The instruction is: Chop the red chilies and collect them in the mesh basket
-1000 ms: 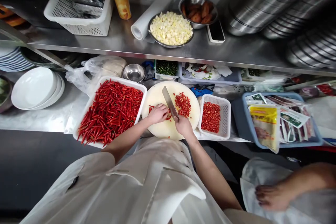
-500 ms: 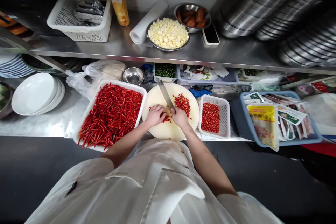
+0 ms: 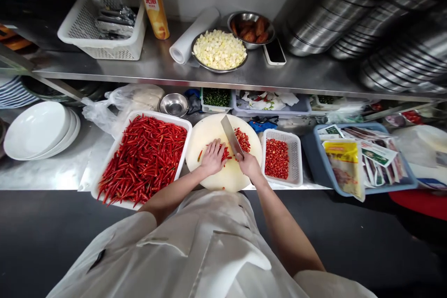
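Note:
My right hand [image 3: 250,166] is wrapped round the handle of a cleaver [image 3: 230,133], its broad blade pointing away over a round cutting board [image 3: 202,128]. My left hand [image 3: 213,158] lies with fingers stretched out and slightly apart over some red chilies [image 3: 226,152] on the board, left of the blade. Chopped chili pieces [image 3: 242,139] form a pile on the blade's right side. A single chili [image 3: 199,155] lies left of my left hand. What is under the left palm is hidden.
A white tray of whole red chilies [image 3: 143,156] stands left of the board. To the right are a white basket [image 3: 296,158] part-filled with chopped chili and a blue bin [image 3: 316,167] of packets. Above runs a steel shelf [image 3: 139,72] with a bowl of chopped garlic [image 3: 220,50].
My left hand has flattened from a curled grip, its fingers now extended over the chilies. The cleaver has shifted right, away from the left fingers, towards the chopped pile.

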### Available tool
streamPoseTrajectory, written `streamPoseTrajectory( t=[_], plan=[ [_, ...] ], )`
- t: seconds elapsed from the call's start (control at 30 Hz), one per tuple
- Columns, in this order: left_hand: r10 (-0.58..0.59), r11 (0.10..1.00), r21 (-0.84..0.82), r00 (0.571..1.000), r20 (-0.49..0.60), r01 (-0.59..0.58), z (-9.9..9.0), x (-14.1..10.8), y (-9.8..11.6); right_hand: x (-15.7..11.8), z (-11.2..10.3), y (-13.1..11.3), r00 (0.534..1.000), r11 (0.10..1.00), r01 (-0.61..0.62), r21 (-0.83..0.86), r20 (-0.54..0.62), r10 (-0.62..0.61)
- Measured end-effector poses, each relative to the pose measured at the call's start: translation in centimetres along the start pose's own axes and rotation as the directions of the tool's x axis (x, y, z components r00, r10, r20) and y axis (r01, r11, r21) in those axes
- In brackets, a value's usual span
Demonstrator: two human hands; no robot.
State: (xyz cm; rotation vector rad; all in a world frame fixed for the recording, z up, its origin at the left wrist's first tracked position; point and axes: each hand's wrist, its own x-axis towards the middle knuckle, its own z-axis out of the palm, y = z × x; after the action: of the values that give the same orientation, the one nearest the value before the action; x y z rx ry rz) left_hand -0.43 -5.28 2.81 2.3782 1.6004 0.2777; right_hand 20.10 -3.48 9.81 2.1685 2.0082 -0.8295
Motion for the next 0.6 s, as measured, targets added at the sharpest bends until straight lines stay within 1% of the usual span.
streamPoseTrajectory(
  t=[0.13, 0.23, 0.4, 0.53, 0.6],
  plan=[
    [0.01, 0.998, -0.054, 0.999, -0.047, -0.012, -1.3, 1.0, -0.3, -1.5, -0.1, 0.8, 1.0, 1.0, -0.017, -0.018, 0.006, 0.017],
    [0.025, 0.996, -0.083, 0.998, -0.049, -0.029, -2.0, 1.7, -0.6, -2.4, 0.0, 0.9, 0.999, 0.998, -0.039, -0.039, 0.026, 0.04],
    [0.141, 0.981, -0.135, 0.99, 0.015, -0.138, -2.0, 3.0, -1.1, -2.9, -0.3, 0.5, 0.998, 0.998, -0.048, -0.048, 0.049, 0.05],
    [0.202, 0.962, -0.19, 0.979, 0.023, -0.194, -2.3, 3.0, -1.9, -3.3, -1.0, 0.1, 0.997, 0.998, -0.035, -0.042, 0.063, 0.038],
    [0.243, 0.953, -0.191, 0.97, 0.022, -0.234, -2.3, 2.8, -2.0, -3.6, -1.3, -0.1, 0.997, 0.998, -0.035, -0.042, 0.068, 0.038]
  ],
)
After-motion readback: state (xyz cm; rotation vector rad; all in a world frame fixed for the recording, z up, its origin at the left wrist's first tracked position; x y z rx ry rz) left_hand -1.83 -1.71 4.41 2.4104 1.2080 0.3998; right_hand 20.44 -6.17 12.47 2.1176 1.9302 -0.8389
